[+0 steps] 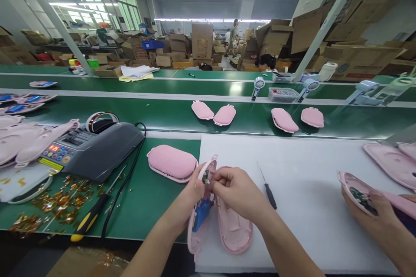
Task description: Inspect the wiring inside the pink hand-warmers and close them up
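My left hand [189, 199] grips a pink plastic shell half [195, 238], tilted up on its edge. Inside that shell sit a green circuit board [205, 175] and a blue battery-like block [202, 215]. The fingers of my right hand [235, 190] are pinched together at the board; what is between them is too small and hidden to name. Below my right hand, a second pink shell half [234, 236] lies hollow side up on the white sheet. A closed pink case [173, 162] rests just left of my hands.
At right, another person's hand [380, 212] holds a similar pink shell [352, 184]. A thin screwdriver [269, 194] lies between us. Left are a grey tape dispenser [107, 147], a yellow-black screwdriver [91, 216], a black cable [125, 194] and amber tape scraps [61, 199]. Pink cases [225, 115] sit beyond.
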The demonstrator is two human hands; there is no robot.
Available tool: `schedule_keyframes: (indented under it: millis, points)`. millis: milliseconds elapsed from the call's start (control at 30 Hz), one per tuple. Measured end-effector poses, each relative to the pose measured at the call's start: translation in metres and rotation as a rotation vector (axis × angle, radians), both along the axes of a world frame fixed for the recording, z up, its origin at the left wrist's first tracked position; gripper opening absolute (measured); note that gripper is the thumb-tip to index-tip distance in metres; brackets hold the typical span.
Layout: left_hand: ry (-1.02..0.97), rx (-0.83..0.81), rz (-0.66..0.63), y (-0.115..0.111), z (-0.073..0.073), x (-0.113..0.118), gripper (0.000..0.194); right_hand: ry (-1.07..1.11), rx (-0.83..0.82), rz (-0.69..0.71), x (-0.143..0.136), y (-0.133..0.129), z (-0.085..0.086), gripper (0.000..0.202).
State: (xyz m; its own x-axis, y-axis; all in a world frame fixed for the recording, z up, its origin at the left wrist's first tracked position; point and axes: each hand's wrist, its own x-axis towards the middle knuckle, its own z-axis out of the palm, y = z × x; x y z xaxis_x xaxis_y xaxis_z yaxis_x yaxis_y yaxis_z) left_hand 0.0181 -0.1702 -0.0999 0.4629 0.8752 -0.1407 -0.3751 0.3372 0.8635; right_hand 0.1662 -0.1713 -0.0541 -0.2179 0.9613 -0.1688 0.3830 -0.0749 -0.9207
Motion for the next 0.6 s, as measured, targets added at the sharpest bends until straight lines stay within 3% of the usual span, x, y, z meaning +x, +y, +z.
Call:
schedule_keyframes:
  millis: [300, 600]
  points:
    - [0.086, 0.064, -0.009, -0.001, 0.002, -0.001, 0.094, -0.033, 0.048, 0.077, 0.004, 0.002, 0.004, 0.015]
    - [0.221, 0.105, 0.014, -0.004, 0.002, -0.006, 0.085, -0.134, 0.130, 0.001, -0.006, -0.003, 0.004, 0.019]
